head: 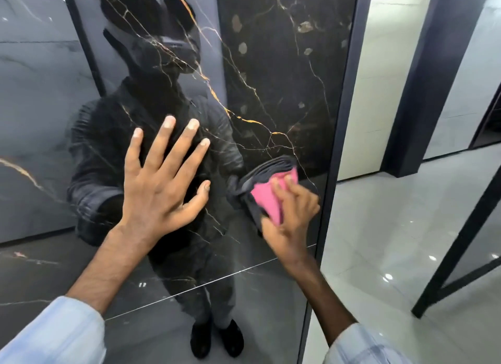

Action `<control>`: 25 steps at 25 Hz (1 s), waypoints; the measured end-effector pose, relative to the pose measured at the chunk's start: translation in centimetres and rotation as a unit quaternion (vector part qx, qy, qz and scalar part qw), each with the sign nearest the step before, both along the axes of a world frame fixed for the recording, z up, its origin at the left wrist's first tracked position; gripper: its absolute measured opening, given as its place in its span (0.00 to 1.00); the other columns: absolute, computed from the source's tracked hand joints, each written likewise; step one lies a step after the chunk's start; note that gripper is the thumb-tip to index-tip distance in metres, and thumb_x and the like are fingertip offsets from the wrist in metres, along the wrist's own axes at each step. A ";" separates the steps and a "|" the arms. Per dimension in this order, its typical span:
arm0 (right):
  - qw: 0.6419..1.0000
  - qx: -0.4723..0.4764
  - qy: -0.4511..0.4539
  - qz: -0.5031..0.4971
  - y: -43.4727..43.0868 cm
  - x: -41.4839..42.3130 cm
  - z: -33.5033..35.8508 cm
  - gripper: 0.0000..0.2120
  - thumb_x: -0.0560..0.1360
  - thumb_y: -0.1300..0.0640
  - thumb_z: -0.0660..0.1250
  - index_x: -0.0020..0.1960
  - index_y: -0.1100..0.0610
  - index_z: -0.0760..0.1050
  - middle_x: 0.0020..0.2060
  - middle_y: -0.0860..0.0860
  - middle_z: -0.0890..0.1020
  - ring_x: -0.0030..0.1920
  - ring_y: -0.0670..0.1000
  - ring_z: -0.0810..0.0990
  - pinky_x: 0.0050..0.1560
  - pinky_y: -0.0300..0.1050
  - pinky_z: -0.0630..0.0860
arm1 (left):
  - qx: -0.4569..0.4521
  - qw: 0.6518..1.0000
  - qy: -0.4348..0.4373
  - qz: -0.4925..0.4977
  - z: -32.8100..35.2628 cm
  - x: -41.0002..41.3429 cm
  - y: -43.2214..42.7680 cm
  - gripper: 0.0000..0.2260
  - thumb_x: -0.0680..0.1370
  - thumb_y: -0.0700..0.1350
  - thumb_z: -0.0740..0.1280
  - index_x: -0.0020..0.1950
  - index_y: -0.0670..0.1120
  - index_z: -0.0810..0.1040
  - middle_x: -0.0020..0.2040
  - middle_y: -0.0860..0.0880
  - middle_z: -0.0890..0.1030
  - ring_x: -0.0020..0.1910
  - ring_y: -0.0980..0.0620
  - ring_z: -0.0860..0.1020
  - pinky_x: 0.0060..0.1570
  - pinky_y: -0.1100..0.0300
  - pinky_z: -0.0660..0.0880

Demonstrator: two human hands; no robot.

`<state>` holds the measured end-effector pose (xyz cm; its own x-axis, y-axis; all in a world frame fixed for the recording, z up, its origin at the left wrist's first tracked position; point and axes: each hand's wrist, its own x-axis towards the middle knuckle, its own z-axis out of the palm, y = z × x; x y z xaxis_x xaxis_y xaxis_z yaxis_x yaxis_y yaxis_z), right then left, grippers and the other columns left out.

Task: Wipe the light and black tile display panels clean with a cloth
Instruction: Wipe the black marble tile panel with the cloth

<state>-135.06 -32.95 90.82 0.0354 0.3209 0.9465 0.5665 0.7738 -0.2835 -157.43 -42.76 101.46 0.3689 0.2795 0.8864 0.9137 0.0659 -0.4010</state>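
A glossy black tile panel (284, 79) with gold and white veins stands upright in front of me and mirrors a person. My left hand (162, 182) lies flat against it with fingers spread straight. To its right, my right hand (292, 217) grips a folded pink cloth (267, 198) and presses it on the panel close to the right edge. The cloth's dark reflection shows just above it. A light tile panel (379, 65) stands further right, behind the black panel's dark frame (341, 125).
The dark frame runs down the black panel's right side. A dark pillar (423, 79) and slanted black metal bars (461, 241) stand at the right. Shiny light floor tiles (379, 255) spread to the right. More grey panels (32, 79) reflect at the left.
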 end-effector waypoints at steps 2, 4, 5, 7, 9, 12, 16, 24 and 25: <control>0.986 0.080 -0.148 0.008 1.3 2.6 -1.0 0.30 0.64 0.53 0.66 0.67 0.54 0.73 0.66 0.54 0.72 0.58 0.57 0.72 0.54 0.53 0.64 | -0.004 1.000 0.005 0.004 -0.2 -0.1 0.1 0.28 0.79 0.53 0.68 0.78 0.44 0.73 0.81 0.43 0.67 0.82 0.38 0.61 0.78 0.33 0.54; 0.998 0.024 -0.045 -0.020 3.7 5.1 -2.6 0.27 0.64 0.56 0.69 0.63 0.56 0.73 0.64 0.57 0.74 0.59 0.59 0.73 0.57 0.57 0.67 | -0.003 1.000 0.007 0.019 -0.4 0.0 0.0 0.29 0.79 0.54 0.68 0.78 0.44 0.73 0.81 0.42 0.67 0.82 0.38 0.60 0.78 0.32 0.54; 0.996 -0.052 0.067 -0.038 4.7 5.7 -4.1 0.27 0.64 0.58 0.72 0.62 0.57 0.72 0.64 0.59 0.74 0.61 0.61 0.73 0.59 0.61 0.69 | -0.005 1.000 0.007 0.020 -0.5 0.1 0.0 0.29 0.79 0.54 0.68 0.78 0.44 0.73 0.81 0.42 0.67 0.82 0.38 0.60 0.78 0.32 0.54; 0.953 -0.179 0.236 -0.060 4.3 5.0 -7.3 0.27 0.66 0.58 0.76 0.62 0.63 0.70 0.64 0.62 0.73 0.65 0.64 0.71 0.60 0.70 0.69 | -0.008 1.000 0.010 0.022 -0.5 0.1 0.0 0.29 0.79 0.54 0.68 0.78 0.43 0.73 0.81 0.42 0.67 0.82 0.37 0.60 0.78 0.32 0.53; 0.918 -0.244 0.308 -0.061 3.3 3.5 -8.8 0.27 0.71 0.55 0.74 0.63 0.66 0.68 0.65 0.64 0.71 0.67 0.61 0.69 0.62 0.73 0.66 | -0.009 1.000 0.011 0.027 -0.2 0.0 0.0 0.29 0.79 0.54 0.68 0.78 0.43 0.72 0.81 0.41 0.66 0.82 0.36 0.60 0.78 0.32 0.52; 0.894 -0.281 0.348 -0.041 1.8 1.1 -5.6 0.26 0.72 0.55 0.74 0.65 0.58 0.65 0.68 0.62 0.69 0.68 0.55 0.67 0.66 0.69 0.65 | -0.028 1.000 0.003 0.002 -0.4 0.2 -0.7 0.28 0.80 0.53 0.67 0.78 0.42 0.72 0.81 0.41 0.65 0.82 0.36 0.60 0.78 0.33 0.51; 0.998 -0.062 0.023 -0.020 -1.4 -2.3 0.1 0.33 0.62 0.53 0.68 0.66 0.54 0.66 0.67 0.57 0.68 0.68 0.59 0.69 0.59 0.52 0.59 | -0.080 0.996 -0.022 -0.014 -3.0 -1.3 -3.8 0.27 0.81 0.54 0.66 0.78 0.44 0.73 0.83 0.42 0.62 0.83 0.40 0.59 0.78 0.38 0.47; 0.819 -0.401 0.401 -0.090 1.5 0.5 -9.5 0.37 0.71 0.38 0.69 0.74 0.54 0.63 0.71 0.61 0.68 0.72 0.63 0.68 0.70 0.69 0.64 | -0.074 0.996 -0.013 0.037 -7.5 -4.5 -5.0 0.30 0.81 0.55 0.66 0.82 0.47 0.67 0.83 0.44 0.63 0.83 0.40 0.56 0.77 0.38 0.47; 0.755 -0.467 0.449 -0.103 1.1 -0.1 -10.6 0.38 0.74 0.37 0.67 0.75 0.57 0.63 0.71 0.61 0.67 0.71 0.66 0.68 0.69 0.71 0.64 | -0.070 0.997 -0.011 0.037 -7.6 -4.7 -4.8 0.31 0.80 0.55 0.66 0.82 0.47 0.67 0.83 0.44 0.63 0.84 0.40 0.56 0.78 0.38 0.47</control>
<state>-135.12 -31.85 80.25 0.6687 0.7330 -0.1245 -0.0972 -0.0799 -0.9921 -162.15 -47.59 93.85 0.3233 0.4275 0.8442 0.9170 0.0786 -0.3910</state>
